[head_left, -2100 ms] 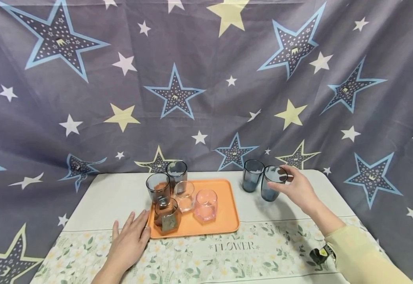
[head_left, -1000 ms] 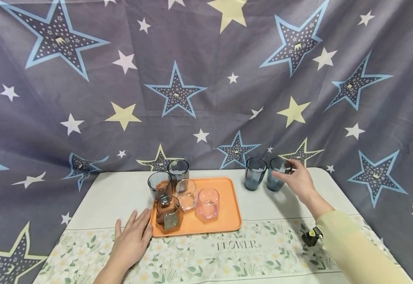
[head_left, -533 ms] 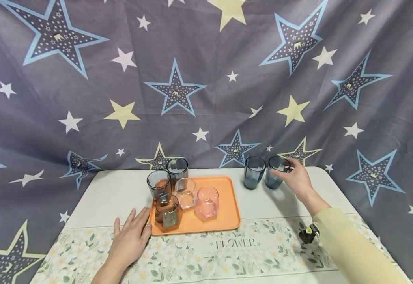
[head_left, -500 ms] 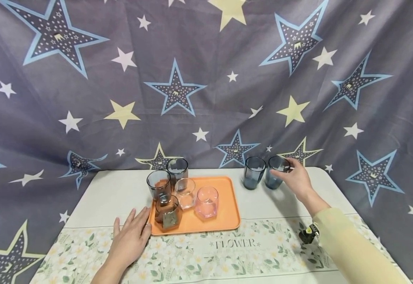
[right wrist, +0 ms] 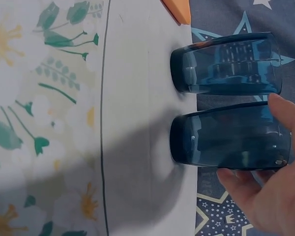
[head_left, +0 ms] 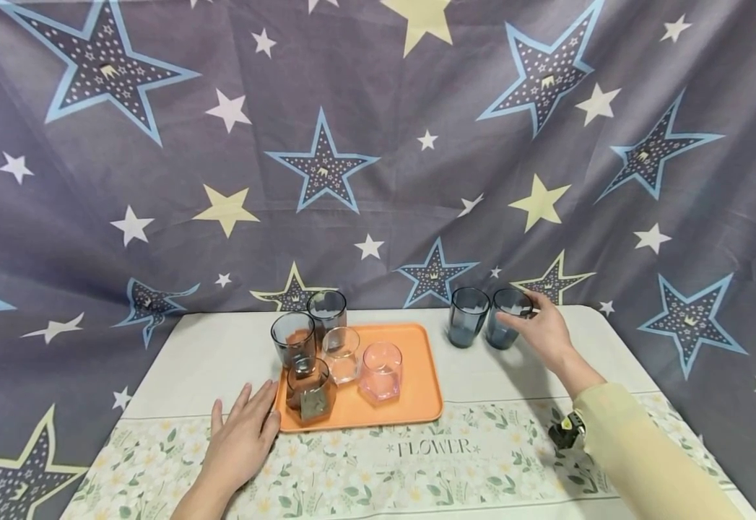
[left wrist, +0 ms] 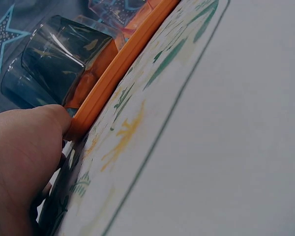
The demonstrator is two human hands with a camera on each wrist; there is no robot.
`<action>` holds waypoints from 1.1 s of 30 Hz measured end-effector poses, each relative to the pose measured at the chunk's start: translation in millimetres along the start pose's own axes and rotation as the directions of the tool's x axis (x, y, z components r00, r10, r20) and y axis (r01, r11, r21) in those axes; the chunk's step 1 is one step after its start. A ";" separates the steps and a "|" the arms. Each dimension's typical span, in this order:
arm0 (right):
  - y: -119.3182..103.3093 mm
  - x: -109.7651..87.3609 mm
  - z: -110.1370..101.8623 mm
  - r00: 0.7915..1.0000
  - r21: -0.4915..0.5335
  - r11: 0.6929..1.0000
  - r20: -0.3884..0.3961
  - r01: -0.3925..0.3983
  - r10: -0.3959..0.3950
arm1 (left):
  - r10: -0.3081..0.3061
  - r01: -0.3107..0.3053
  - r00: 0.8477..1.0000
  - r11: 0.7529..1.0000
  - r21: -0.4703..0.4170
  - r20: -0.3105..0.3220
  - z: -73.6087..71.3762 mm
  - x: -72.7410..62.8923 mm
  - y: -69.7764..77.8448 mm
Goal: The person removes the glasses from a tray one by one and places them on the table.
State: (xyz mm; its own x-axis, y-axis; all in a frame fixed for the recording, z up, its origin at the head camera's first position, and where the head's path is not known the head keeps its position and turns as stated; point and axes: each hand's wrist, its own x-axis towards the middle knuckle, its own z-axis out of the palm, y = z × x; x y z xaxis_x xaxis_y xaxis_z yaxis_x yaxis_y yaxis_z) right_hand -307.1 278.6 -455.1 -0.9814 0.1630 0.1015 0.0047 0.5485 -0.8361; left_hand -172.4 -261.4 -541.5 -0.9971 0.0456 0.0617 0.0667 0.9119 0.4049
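At the table's back right, my right hand (head_left: 543, 334) grips a blue glass (head_left: 501, 334) near its rim, thumb on one side and fingers on the other. The glass stands upright beside a second blue glass (head_left: 467, 321), with a narrow gap between them in the right wrist view. My left hand (head_left: 240, 437) lies flat with its fingers spread, against the left edge of an orange tray (head_left: 416, 404). On the tray are a brown glass (head_left: 309, 397), a clear glass (head_left: 341, 361) and a pink glass (head_left: 380, 379). Two grey-blue glasses (head_left: 293, 343) stand at its back left corner.
A light tablecloth (head_left: 481, 462) with a floral band and the word FLOWER covers the table. Behind the table hangs a dark curtain (head_left: 378, 180) printed with stars. A dark device (head_left: 567, 431) sits at my right wrist.
My right hand has moved the blue glass back, level with the other blue glass. Over the last second it has hardly moved. My left hand stays at the tray's edge.
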 end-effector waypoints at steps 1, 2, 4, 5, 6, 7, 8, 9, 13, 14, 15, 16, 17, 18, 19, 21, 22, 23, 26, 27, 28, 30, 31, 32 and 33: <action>-0.5 -0.1 -0.4 1.000 0.009 1.000 0.008 -0.002 0.002 | 0.001 -0.001 1.000 1.000 -0.001 -0.002 0.2 0.0 -0.1; -1.0 -0.1 -0.8 1.000 0.012 1.000 0.015 -0.003 0.003 | 0.002 -0.002 1.000 1.000 -0.001 -0.003 0.3 -0.1 -0.2; -2.0 0.3 -1.3 1.000 0.021 1.000 0.029 -0.007 0.006 | 0.003 -0.003 1.000 1.000 -0.004 -0.005 0.5 0.1 -0.4; -2.3 0.7 -1.6 0.999 0.023 1.000 0.034 -0.008 0.007 | 0.002 -0.002 1.000 1.000 -0.005 -0.005 0.7 0.3 -0.4; -2.4 1.3 -1.9 0.999 0.027 1.000 0.041 -0.007 0.006 | 0.002 -0.002 1.000 1.000 -0.006 -0.004 0.5 0.4 0.1; -2.8 1.7 -2.1 0.999 0.036 0.999 0.048 -0.005 0.004 | 0.001 -0.001 1.000 1.000 -0.007 -0.001 0.3 0.6 0.5; -3.0 2.3 -2.5 0.999 0.036 0.999 0.052 0.000 -0.001 | -0.002 0.002 1.000 1.000 -0.007 0.003 0.4 1.3 1.0; -3.3 3.0 -2.8 0.998 0.039 0.999 0.056 0.004 -0.006 | -0.004 0.004 1.000 1.000 -0.007 0.004 0.7 2.2 1.1; -7.4 4.7 -5.3 0.997 0.021 0.999 0.065 0.027 -0.029 | -0.002 0.002 1.000 1.000 -0.004 0.005 1.1 4.1 0.8; -9.7 4.4 -6.3 0.998 -0.002 0.999 0.060 0.037 -0.037 | -0.002 0.002 1.000 1.000 -0.002 0.005 1.2 3.8 0.4; -12.9 3.9 -7.4 0.998 -0.024 0.999 0.052 0.047 -0.046 | 0.000 0.000 1.000 1.000 -0.002 0.002 1.2 3.3 -0.1; -16.8 3.2 -8.5 0.997 -0.054 0.996 0.037 0.065 -0.064 | 0.003 -0.003 1.000 1.000 -0.001 0.000 1.0 2.6 -0.1; -21.4 1.9 -9.4 0.997 -0.078 0.994 0.020 0.082 -0.080 | 0.006 -0.006 1.000 1.000 -0.001 -0.001 1.0 2.1 0.1; -26.6 0.4 -10.5 0.995 -0.103 0.990 0.002 0.096 -0.097 | 0.008 -0.008 1.000 1.000 -0.002 -0.003 1.1 1.7 0.2; -32.0 -0.7 -10.6 0.993 -0.125 0.985 -0.017 0.117 -0.120 | 0.011 -0.011 1.000 1.000 -0.003 -0.008 0.7 1.4 0.3; -44.2 -3.9 -9.0 0.985 -0.148 0.976 -0.047 0.159 -0.167 | 0.016 -0.016 1.000 1.000 -0.006 -0.019 0.2 1.6 0.9; -50.3 -5.9 -7.0 0.980 -0.157 0.971 -0.059 0.179 -0.190 | 0.019 -0.019 1.000 1.000 -0.008 -0.021 -0.2 1.5 1.4; -56.4 -8.1 -4.3 0.976 -0.155 0.968 -0.064 0.195 -0.207 | 0.018 -0.019 1.000 1.000 -0.012 -0.021 -0.4 1.5 1.7; -73.4 -13.7 7.9 0.960 -0.145 0.954 -0.059 0.264 -0.275 | 0.011 -0.012 1.000 1.000 -0.015 -0.016 -0.7 1.1 2.5; -78.9 -15.3 12.9 0.955 -0.134 0.950 -0.050 0.282 -0.291 | 0.009 -0.009 1.000 1.000 -0.015 -0.014 -0.9 0.9 2.8; -84.7 -17.0 18.2 0.952 -0.114 0.947 -0.039 0.299 -0.305 | 0.006 -0.007 1.000 1.000 -0.014 -0.013 -0.9 0.8 2.9; -95.9 -19.2 29.5 0.945 -0.061 0.944 -0.004 0.325 -0.326 | 0.002 -0.002 1.000 1.000 -0.010 -0.013 -0.6 0.7 2.9; -102.0 -20.2 35.3 0.943 -0.034 0.943 0.015 0.332 -0.332 | 0.000 0.000 1.000 1.000 -0.009 -0.013 -0.6 0.5 2.8; -107.8 -20.7 41.3 0.941 -0.012 0.941 0.035 0.337 -0.337 | -0.001 0.001 1.000 1.000 -0.009 -0.014 -0.4 0.6 2.6; -113.4 -20.9 47.6 0.937 0.011 0.938 0.050 0.345 -0.346 | -0.001 0.001 1.000 1.000 -0.007 -0.015 -0.2 0.5 2.4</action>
State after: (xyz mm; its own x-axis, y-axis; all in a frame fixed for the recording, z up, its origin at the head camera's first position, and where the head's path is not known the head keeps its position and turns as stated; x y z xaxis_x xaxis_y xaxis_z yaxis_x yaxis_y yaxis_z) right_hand -296.3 173.9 -388.0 -0.9308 -0.0777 0.3572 -0.3369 0.5618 -0.7556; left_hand -172.7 -259.2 -540.4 -0.9965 0.0386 0.0745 0.0660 0.9091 0.4114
